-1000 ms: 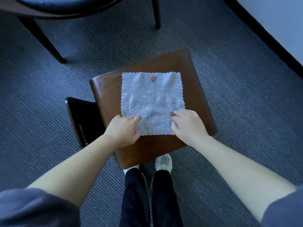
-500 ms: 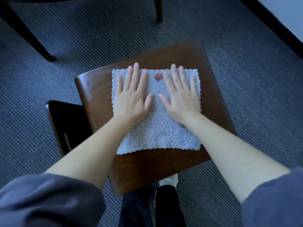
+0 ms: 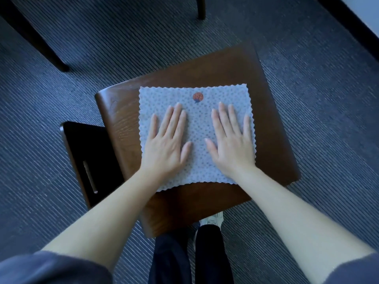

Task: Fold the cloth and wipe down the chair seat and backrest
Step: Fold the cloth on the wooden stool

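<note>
Seen from above, a left hand [image 3: 167, 143] and right hand [image 3: 231, 144] press flat, fingers straight and slightly spread, on a dotted cloth [image 3: 198, 121] lying unfolded on a wooden chair seat [image 3: 266, 111].

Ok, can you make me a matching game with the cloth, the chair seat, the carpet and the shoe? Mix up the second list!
Things:
1. cloth
2. chair seat
3. carpet
4. shoe

Descriptions:
a. dark with thin stripes
b. brown wood
c. white, peeking out below the seat's near edge
d. pale with dots, lying flat

Pairs: 1-d, 2-b, 3-a, 4-c.
</note>
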A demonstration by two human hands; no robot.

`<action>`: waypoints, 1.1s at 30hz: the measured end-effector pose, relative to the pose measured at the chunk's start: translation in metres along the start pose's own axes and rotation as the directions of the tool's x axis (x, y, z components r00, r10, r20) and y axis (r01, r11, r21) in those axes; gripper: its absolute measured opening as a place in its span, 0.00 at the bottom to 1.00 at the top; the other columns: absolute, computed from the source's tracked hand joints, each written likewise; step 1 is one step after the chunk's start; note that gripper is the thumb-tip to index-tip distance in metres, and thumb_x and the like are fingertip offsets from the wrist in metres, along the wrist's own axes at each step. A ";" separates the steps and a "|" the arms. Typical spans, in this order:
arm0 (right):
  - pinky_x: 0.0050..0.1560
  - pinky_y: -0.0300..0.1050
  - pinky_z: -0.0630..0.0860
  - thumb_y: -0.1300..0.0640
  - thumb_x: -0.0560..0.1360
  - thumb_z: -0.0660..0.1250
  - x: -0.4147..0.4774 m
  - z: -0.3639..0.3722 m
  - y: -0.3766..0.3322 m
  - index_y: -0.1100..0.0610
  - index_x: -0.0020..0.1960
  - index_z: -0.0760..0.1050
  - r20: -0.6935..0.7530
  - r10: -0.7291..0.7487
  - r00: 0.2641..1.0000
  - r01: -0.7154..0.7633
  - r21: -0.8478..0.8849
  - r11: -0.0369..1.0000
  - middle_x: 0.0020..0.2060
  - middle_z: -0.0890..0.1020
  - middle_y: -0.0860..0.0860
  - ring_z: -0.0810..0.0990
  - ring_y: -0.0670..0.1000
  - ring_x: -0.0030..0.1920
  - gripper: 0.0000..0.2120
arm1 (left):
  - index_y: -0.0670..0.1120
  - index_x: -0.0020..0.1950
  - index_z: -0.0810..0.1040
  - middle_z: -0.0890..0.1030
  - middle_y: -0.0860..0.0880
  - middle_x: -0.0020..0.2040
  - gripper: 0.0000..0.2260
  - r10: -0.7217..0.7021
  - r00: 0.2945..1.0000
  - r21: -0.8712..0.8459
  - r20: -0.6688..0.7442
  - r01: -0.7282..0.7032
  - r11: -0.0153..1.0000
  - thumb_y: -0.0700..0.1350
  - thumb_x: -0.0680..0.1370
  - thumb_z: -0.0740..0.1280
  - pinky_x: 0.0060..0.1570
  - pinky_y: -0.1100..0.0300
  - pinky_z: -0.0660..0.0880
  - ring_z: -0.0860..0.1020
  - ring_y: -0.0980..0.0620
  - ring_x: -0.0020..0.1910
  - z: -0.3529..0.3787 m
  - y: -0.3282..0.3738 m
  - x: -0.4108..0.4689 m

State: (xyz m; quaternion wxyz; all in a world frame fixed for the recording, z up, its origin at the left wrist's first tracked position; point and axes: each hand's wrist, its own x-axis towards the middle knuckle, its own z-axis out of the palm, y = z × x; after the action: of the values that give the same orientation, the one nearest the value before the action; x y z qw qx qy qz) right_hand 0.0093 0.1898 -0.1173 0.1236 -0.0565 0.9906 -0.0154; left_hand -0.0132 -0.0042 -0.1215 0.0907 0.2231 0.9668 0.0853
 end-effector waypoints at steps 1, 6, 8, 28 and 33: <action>0.75 0.64 0.46 0.41 0.81 0.46 -0.001 0.001 0.007 0.59 0.79 0.45 -0.004 -0.005 1.000 0.005 0.007 1.000 0.78 0.47 0.55 0.43 0.55 0.78 0.33 | 0.41 0.80 0.51 0.51 0.44 0.80 0.31 -0.004 1.000 0.020 0.005 0.004 1.000 0.58 0.82 0.48 0.77 0.42 0.45 0.48 0.47 0.80 0.001 -0.007 -0.003; 0.76 0.59 0.44 0.42 0.81 0.44 -0.015 -0.004 0.025 0.61 0.78 0.43 0.011 0.026 1.000 -0.027 0.042 0.999 0.78 0.46 0.59 0.42 0.56 0.78 0.33 | 0.40 0.80 0.46 0.47 0.42 0.81 0.32 -0.150 0.988 0.060 0.030 0.148 0.987 0.59 0.82 0.45 0.76 0.43 0.38 0.42 0.46 0.79 -0.007 -0.018 -0.020; 0.76 0.60 0.45 0.43 0.81 0.45 -0.027 -0.007 0.015 0.63 0.78 0.44 0.003 -0.026 1.000 0.026 0.053 0.998 0.78 0.46 0.60 0.43 0.58 0.78 0.34 | 0.38 0.80 0.48 0.48 0.40 0.80 0.32 -0.104 0.994 0.043 0.024 0.103 0.994 0.58 0.82 0.47 0.77 0.43 0.40 0.44 0.44 0.79 -0.008 -0.005 -0.033; 0.65 0.54 0.67 0.52 0.74 0.69 -0.104 -0.028 0.065 0.61 0.67 0.71 -0.016 -0.209 0.978 0.209 0.138 0.968 0.65 0.74 0.57 0.71 0.57 0.66 0.25 | 0.41 0.70 0.72 0.72 0.41 0.70 0.25 0.036 0.997 0.059 0.072 -0.041 0.997 0.54 0.77 0.63 0.72 0.39 0.56 0.68 0.42 0.71 -0.038 -0.026 -0.109; 0.44 0.48 0.69 0.54 0.66 0.75 -0.111 -0.031 0.068 0.58 0.52 0.76 0.010 -0.278 0.961 0.274 0.132 0.953 0.46 0.77 0.52 0.75 0.55 0.45 0.17 | 0.43 0.47 0.78 0.77 0.46 0.46 0.13 0.173 0.976 0.069 0.136 -0.183 0.981 0.48 0.69 0.76 0.53 0.49 0.68 0.78 0.44 0.46 -0.043 -0.025 -0.117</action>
State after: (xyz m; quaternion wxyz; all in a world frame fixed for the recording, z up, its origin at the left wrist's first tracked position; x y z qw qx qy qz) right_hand 0.1010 0.2707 -0.0637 0.1377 -0.1863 0.9681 -0.0957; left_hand 0.0701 -0.0841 -0.0691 0.1358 0.3173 0.9377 0.0391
